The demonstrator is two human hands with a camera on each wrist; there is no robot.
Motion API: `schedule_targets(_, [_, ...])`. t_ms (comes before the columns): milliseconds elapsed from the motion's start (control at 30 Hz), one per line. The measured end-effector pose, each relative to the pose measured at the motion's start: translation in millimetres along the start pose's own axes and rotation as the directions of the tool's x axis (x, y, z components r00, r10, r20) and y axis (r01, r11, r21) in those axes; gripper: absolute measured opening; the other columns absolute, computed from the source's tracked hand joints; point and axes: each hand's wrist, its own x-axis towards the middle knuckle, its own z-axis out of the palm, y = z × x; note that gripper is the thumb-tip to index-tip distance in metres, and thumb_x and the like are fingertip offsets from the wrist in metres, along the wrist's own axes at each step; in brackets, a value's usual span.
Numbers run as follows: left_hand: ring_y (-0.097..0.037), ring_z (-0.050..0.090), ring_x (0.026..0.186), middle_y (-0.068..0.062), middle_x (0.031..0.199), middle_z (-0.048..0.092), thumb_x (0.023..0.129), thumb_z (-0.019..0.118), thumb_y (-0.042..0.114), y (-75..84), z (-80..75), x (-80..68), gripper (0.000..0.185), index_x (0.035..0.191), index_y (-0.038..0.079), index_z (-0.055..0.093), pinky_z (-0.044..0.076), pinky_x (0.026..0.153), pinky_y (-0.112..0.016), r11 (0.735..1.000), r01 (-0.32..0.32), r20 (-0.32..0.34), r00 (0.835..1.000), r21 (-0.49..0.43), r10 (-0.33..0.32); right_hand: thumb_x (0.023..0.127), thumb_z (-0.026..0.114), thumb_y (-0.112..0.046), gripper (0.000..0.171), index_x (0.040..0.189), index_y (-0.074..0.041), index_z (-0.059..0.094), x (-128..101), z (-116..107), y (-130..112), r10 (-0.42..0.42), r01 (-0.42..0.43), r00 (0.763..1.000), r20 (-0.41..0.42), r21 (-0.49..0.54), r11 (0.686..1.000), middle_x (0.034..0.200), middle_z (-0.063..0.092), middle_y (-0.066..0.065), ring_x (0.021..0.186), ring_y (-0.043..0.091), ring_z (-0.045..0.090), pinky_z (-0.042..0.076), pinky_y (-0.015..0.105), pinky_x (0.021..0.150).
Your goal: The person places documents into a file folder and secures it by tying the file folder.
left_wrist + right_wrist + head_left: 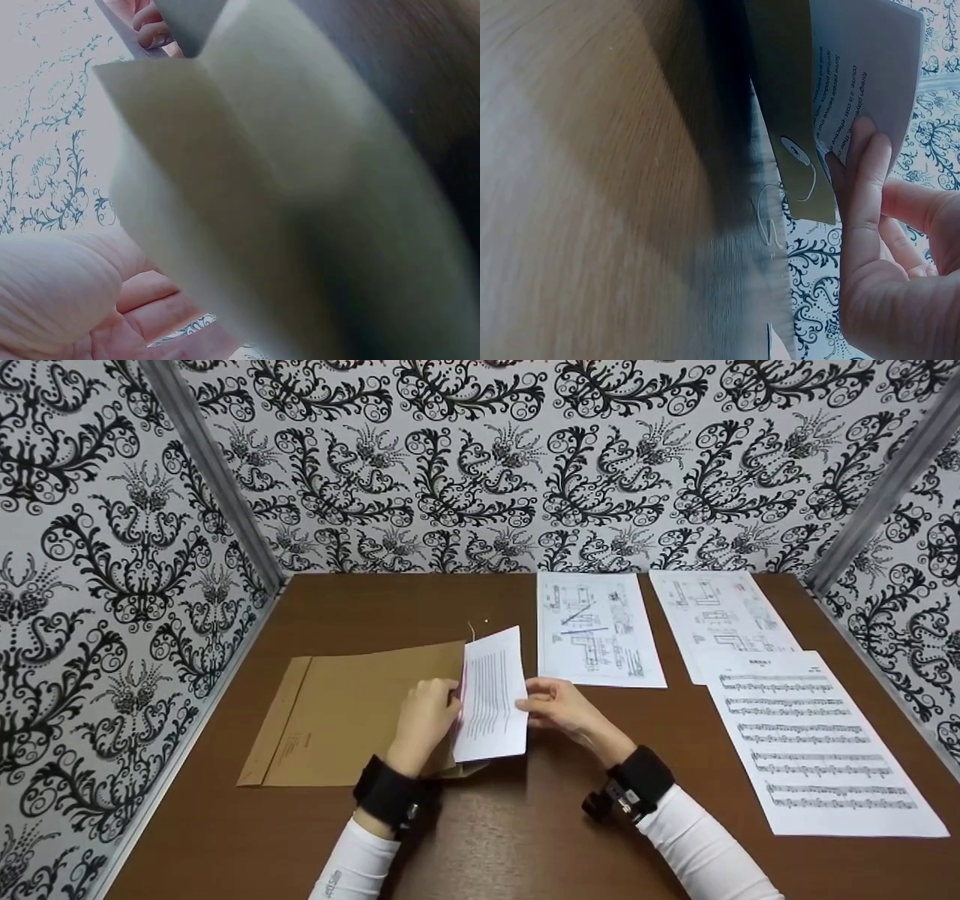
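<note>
"Where are the printed sheets (pixel 495 690)?"

"At the mouth of the kraft envelope (pixel 360 705). The right hand (pixel 564 708) pinches their outer edge, fingers against thumb, apparently to keep them straight; the left hand (pixel 424 714) grips the mouth, fingers curled, likely steadying it."

"Hidden?"

"The sheets' inner edge and some left fingertips."

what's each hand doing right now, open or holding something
Left hand: closed, holding the flat brown paper envelope at its open end.
Right hand: closed, pinching the white paper printed with black text by its edge.
</note>
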Motion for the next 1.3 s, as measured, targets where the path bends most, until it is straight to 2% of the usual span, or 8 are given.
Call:
schedule_targets(133, [-0.040, 0.075, 0.093, -0.022, 0.109, 0.078, 0.086, 0.067, 0.000, 0.0, 0.1, -1.1, 0.026, 0.110, -0.003, 0.077, 0.060, 0.075, -0.050, 1.000, -0.010, -0.008, 1.000, 0.002, 0.010, 0.096, 0.064, -0.003, 0.048, 0.138, 0.014, 0.048, 0, 2, 1, 0.015, -0.015, 1.000, -0.005, 0.015, 1.000, 0.091, 0.077, -0.008, 0.079, 0.005, 0.072, 0.059, 0.019, 0.071])
schedule_targets(300, [-0.033, 0.073, 0.079, -0.019, 0.099, 0.079, 0.085, 0.066, 0.000, -1.3, 2.6, -1.1, 0.021, 0.103, -0.002, 0.078, 0.057, 0.066, -0.046, 0.999, -0.024, -0.016, 1.000, 0.022, 0.024, 0.097, 0.063, -0.008, 0.052, 0.142, 0.011, 0.045, -2, 2, 1, 0.030, -0.030, 0.999, 0.012, -0.005, 1.000, 0.095, 0.077, -0.007, 0.083, 0.006, 0.072, 0.059, 0.020, 0.072])
schedule_targets(400, [-0.022, 0.060, 0.065, -0.015, 0.086, 0.076, 0.084, 0.066, -0.001, -1.4, 5.3, -1.5, 0.013, 0.091, 0.000, 0.077, 0.048, 0.057, -0.038, 0.999, -0.032, -0.018, 0.999, 0.043, 0.033, 0.098, 0.062, -0.009, 0.054, 0.144, 0.011, 0.042, -2, 3, 2, 0.041, -0.040, 0.999, 0.019, -0.021, 0.999, 0.098, 0.076, -0.006, 0.086, 0.007, 0.072, 0.059, 0.022, 0.073])
schedule_targets(500, [-0.018, 0.047, 0.061, -0.012, 0.074, 0.070, 0.085, 0.066, -0.002, 0.1, 7.5, -2.1, 0.010, 0.076, 0.001, 0.070, 0.039, 0.054, -0.033, 0.998, -0.039, -0.018, 0.999, 0.056, 0.040, 0.097, 0.062, -0.008, 0.057, 0.146, 0.011, 0.039, -2, 3, 2, 0.054, -0.053, 0.998, 0.024, -0.018, 0.998, 0.098, 0.076, -0.005, 0.087, 0.008, 0.073, 0.060, 0.023, 0.074])
schedule_targets(600, [-0.020, 0.053, 0.060, -0.012, 0.071, 0.069, 0.084, 0.068, -0.001, 1.3, 10.4, -3.6, 0.016, 0.069, 0.003, 0.065, 0.040, 0.053, -0.034, 0.995, -0.043, -0.024, 0.999, 0.093, 0.045, 0.096, 0.063, -0.008, 0.059, 0.146, 0.010, 0.038, -2, 4, 3, 0.066, -0.065, 0.997, 0.033, -0.012, 0.998, 0.098, 0.076, -0.004, 0.088, 0.009, 0.073, 0.061, 0.025, 0.076])
schedule_targets(767, [-0.035, 0.072, 0.068, -0.016, 0.077, 0.075, 0.082, 0.073, 0.002, 4.9, 14.4, -7.6, 0.014, 0.070, 0.006, 0.069, 0.048, 0.050, -0.044, 0.985, -0.043, -0.024, 0.999, 0.169, 0.048, 0.094, 0.065, -0.004, 0.054, 0.141, 0.011, 0.042, -1, 2, 6, 0.083, -0.083, 0.995, 0.054, -0.006, 0.997, 0.093, 0.076, -0.004, 0.086, 0.010, 0.073, 0.063, 0.027, 0.076])
schedule_targets(1000, [-0.038, 0.073, 0.068, -0.018, 0.077, 0.076, 0.081, 0.075, 0.000, 6.8, 21.0, -10.8, 0.013, 0.069, 0.002, 0.070, 0.053, 0.054, -0.047, 0.979, -0.060, -0.018, 0.998, 0.196, 0.065, 0.095, 0.064, -0.001, 0.051, 0.140, 0.011, 0.044, -1, 0, 11, 0.106, -0.105, 0.991, 0.086, -0.014, 0.994, 0.094, 0.077, -0.002, 0.086, 0.011, 0.074, 0.064, 0.030, 0.079])
schedule_targets(1300, [-0.037, 0.072, 0.063, -0.018, 0.072, 0.074, 0.079, 0.073, -0.003, 7.7, 29.6, -14.1, 0.009, 0.070, 0.000, 0.071, 0.055, 0.052, -0.047, 0.955, -0.121, -0.079, 0.986, 0.272, 0.147, 0.095, 0.065, -0.001, 0.051, 0.141, 0.011, 0.045, -1, -2, 14, 0.123, -0.119, 0.990, 0.064, -0.058, 0.991, 0.098, 0.077, 0.003, 0.087, 0.012, 0.075, 0.064, 0.030, 0.079])
